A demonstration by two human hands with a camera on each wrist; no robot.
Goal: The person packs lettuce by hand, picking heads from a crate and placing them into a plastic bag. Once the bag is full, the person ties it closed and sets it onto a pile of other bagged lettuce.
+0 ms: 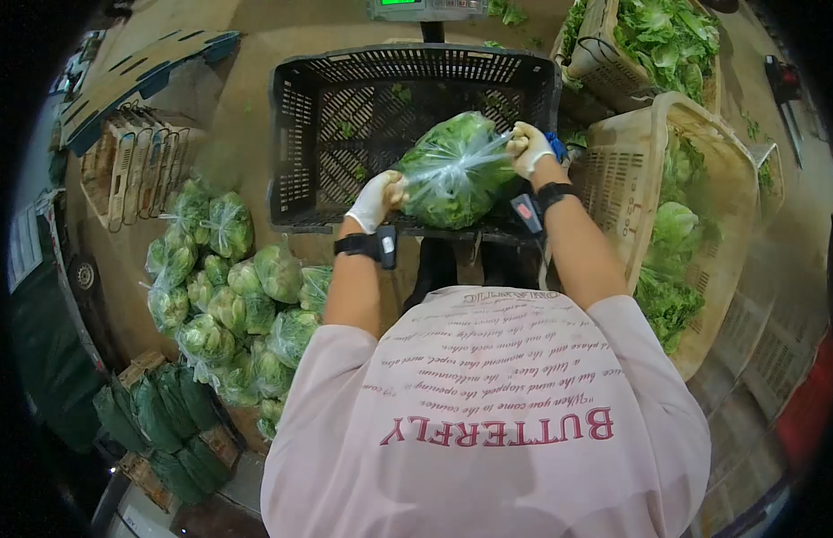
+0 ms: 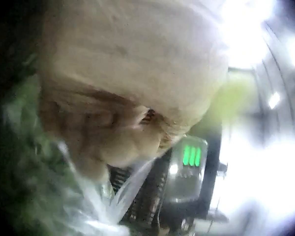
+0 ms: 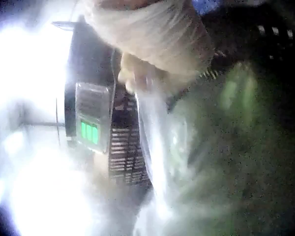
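A clear plastic bag [image 1: 457, 170] full of green leafy lettuce sits over the near right part of a black crate [image 1: 295, 134]. Its plastic is drawn together in a twisted knot on top. My left hand [image 1: 379, 199], in a pale glove, grips one end of the plastic on the bag's left. On the other side my right hand [image 1: 529, 151], also gloved, holds the opposite end, pulled taut. In the left wrist view the curled fingers [image 2: 128, 142] have white strands of plastic running from them. The right wrist view shows stretched plastic [image 3: 155, 132] below the fingers.
A scale with a green display [image 1: 425, 9] stands beyond the crate. To the right, a cream crate [image 1: 614, 170] holds loose lettuce, with another lettuce-filled crate [image 1: 605, 67] behind it. Several bagged lettuces [image 1: 228, 309] are piled at the left, near stacked crates [image 1: 134, 166].
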